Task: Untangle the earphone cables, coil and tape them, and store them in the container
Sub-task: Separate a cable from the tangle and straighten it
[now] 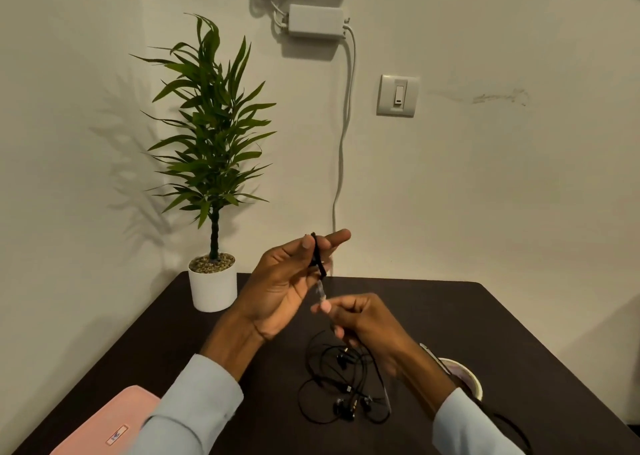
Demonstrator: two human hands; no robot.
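A coiled black earphone cable (318, 255) is held above the table's far edge, pinched between the thumb and fingers of the left hand (284, 281). Just below, the right hand (360, 319) pinches a strip of clear tape (321, 293) running up to the coil. More tangled earphones (346, 385) lie on the dark table (502, 333) beneath, a pink container (104, 423) at near left.

Black earphone cables (341, 390), pink container (104, 423)

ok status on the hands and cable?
Left hand holds coiled cable. Right hand pinches clear tape. Tangled earphones on table.
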